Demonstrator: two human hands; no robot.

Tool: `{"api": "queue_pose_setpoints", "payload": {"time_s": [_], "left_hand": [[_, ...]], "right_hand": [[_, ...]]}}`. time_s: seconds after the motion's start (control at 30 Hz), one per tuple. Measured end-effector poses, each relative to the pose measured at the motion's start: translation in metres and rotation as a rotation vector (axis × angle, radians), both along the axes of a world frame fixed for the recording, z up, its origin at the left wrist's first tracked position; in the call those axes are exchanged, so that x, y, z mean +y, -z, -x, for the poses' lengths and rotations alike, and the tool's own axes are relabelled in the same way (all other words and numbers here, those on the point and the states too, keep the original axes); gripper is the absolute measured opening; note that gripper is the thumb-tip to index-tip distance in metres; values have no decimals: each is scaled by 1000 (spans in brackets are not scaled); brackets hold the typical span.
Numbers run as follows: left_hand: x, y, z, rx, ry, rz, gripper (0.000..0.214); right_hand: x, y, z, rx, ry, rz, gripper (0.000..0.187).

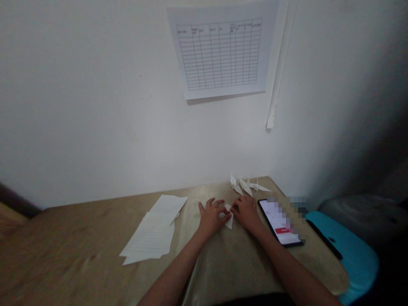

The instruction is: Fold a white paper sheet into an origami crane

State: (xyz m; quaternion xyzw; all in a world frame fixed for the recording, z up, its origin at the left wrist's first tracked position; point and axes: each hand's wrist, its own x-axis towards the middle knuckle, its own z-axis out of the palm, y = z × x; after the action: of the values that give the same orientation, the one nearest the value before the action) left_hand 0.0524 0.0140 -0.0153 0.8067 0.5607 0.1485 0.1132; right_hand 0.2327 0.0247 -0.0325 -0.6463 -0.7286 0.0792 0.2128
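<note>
Both left hand (pixel 213 217) and right hand (pixel 247 212) pinching, folded paper (pixel 230 223) between their fingers: mid-fold, seemingly; next needs steady creasing!

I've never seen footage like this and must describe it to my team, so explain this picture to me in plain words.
There is no machine here: you see a person's own bare left hand and right hand. The single picture comes from a camera worn on the head, looking forward and down. Between them, the fingertips hold a small folded piece of paper over a table. To the left lie some loose sheets; beyond the right hand are folded paper figures, and to its right lies a phone, its screen partly blurred out. A printed chart hangs on the wall.
</note>
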Motion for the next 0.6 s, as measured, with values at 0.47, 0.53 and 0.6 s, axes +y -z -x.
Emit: {"api": "queue_pose_setpoints", "payload": {"time_s": [0.47, 0.53, 0.6], "left_hand": [[1, 2, 1, -11, 9, 63, 40], [1, 2, 2, 6, 17, 73, 44], [1, 1, 3, 26, 26, 88, 51]], "right_hand": [[0, 2, -2, 19, -27, 6, 13], [0, 2, -3, 17, -32, 5, 13], [0, 1, -4, 12, -38, 5, 13]]}}
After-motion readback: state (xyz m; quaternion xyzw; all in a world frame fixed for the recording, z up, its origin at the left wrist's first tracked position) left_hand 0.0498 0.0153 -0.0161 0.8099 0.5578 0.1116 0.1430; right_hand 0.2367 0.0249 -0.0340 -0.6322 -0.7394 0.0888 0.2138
